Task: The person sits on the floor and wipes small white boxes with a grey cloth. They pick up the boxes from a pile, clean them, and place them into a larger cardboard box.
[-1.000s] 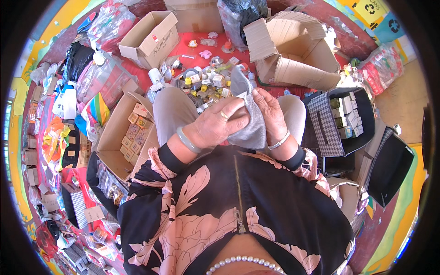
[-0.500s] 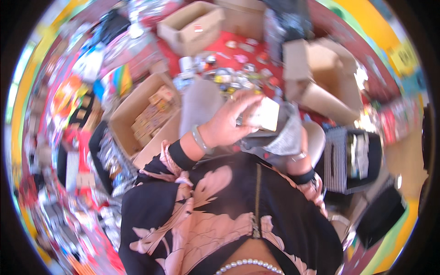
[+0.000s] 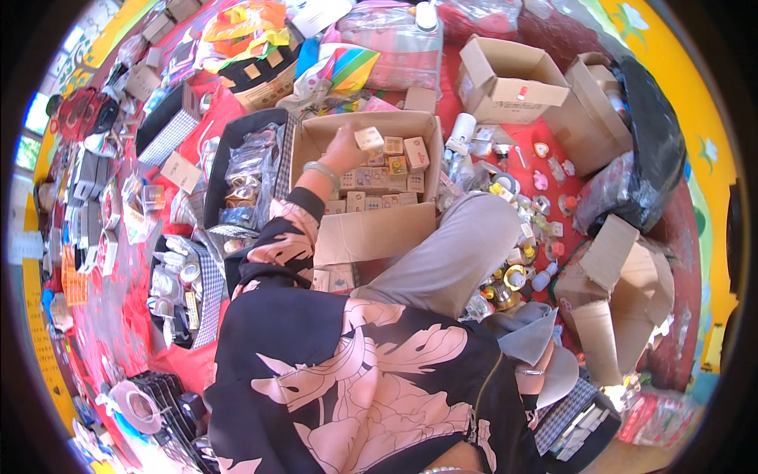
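My left hand (image 3: 343, 152) is over the open cardboard carton (image 3: 375, 237) in front of me to the left. Its fingers are closed on a small pale printed box (image 3: 369, 141). Below it, several similar small boxes (image 3: 385, 180) stand packed in the carton, a few of them on top of the others. At the lower right, the wrist of my right hand (image 3: 530, 381) shows a bracelet. A grey cloth (image 3: 521, 332) covers the fingers of that hand, so their grip is hidden.
Loose small items (image 3: 513, 276) lie on the red floor covering beside my knee. Open cartons (image 3: 513, 87) stand at the back, with another carton (image 3: 612, 300) to the right. A black bin of wrapped goods (image 3: 245, 174) adjoins the carton on its left. A black plastic bag (image 3: 651, 134) is at the far right.
My left hand has carried the small box from in front of my body to over the carton. The view has turned to the left. My right hand stays by the grey cloth.
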A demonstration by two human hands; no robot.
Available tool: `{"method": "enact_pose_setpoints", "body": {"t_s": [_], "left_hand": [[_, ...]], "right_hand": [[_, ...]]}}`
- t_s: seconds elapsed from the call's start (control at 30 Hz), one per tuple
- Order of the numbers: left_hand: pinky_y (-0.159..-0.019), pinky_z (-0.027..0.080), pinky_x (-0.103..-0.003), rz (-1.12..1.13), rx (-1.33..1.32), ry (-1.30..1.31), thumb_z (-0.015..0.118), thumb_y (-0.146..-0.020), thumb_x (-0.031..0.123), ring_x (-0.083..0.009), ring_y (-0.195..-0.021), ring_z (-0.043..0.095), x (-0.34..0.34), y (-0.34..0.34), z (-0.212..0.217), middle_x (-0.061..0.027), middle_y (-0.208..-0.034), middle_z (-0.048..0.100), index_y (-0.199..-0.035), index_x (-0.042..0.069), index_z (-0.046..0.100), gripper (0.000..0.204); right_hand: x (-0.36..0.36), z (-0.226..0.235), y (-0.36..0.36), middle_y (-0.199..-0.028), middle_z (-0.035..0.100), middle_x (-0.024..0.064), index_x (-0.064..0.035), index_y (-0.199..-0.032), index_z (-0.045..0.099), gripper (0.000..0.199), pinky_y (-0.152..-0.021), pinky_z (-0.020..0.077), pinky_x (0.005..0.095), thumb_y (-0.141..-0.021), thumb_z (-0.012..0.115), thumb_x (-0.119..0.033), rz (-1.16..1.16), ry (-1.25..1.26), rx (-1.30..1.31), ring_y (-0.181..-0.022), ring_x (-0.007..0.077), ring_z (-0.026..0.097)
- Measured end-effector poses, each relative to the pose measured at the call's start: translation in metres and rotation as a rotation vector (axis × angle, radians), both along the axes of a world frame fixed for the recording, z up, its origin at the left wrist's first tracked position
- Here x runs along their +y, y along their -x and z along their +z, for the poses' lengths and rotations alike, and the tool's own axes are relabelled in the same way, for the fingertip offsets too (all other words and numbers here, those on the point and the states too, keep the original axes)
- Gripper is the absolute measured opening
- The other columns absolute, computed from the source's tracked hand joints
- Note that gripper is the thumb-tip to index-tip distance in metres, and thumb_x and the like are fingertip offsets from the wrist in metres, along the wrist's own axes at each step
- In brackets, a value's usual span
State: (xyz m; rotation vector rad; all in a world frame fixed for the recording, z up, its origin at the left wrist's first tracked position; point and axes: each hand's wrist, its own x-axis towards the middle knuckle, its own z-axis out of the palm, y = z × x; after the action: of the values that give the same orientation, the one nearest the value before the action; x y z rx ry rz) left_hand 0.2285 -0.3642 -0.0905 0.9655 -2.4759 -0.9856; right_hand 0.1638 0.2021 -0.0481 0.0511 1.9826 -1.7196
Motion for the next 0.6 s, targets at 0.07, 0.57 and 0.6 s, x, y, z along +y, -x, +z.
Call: {"method": "enact_pose_setpoints", "body": {"t_s": [0.07,0.57,0.6], "left_hand": [[-0.092,0.042,-0.041,-0.014,-0.197,0.089,0.074,-0.066,0.022,-0.0362,-0.108,0.051,-0.003,0.002,-0.022,-0.0223,-0.113,0.054,-0.118,0.003,0.048,0.062],[-0.095,0.041,-0.042,0.043,-0.351,0.223,0.071,-0.069,0.010,-0.0406,-0.111,0.048,-0.024,0.051,-0.123,-0.0243,-0.123,0.044,-0.124,0.001,0.042,0.062],[-0.095,0.041,-0.042,0.066,-0.330,0.243,0.070,-0.069,0.008,-0.0409,-0.111,0.048,-0.025,0.053,-0.131,-0.0247,-0.123,0.043,-0.124,0.000,0.040,0.063]], "right_hand": [[-0.007,-0.007,0.006,-0.104,0.060,0.0088,-0.0050,-0.117,0.050,0.029,-0.078,0.0524,0.0341,-0.093,0.042,-0.020,-0.079,0.078,-0.109,-0.093,0.0194,0.061],[0.007,-0.060,0.043,-0.112,0.059,0.0145,-0.0048,-0.123,0.046,0.044,-0.086,0.0495,0.0431,-0.096,0.032,-0.037,-0.120,0.110,-0.442,-0.101,0.0274,0.059],[0.007,-0.063,0.045,-0.113,0.058,0.0150,-0.0048,-0.124,0.046,0.045,-0.087,0.0492,0.0434,-0.096,0.032,-0.037,-0.132,0.122,-0.470,-0.102,0.0279,0.059]]}}
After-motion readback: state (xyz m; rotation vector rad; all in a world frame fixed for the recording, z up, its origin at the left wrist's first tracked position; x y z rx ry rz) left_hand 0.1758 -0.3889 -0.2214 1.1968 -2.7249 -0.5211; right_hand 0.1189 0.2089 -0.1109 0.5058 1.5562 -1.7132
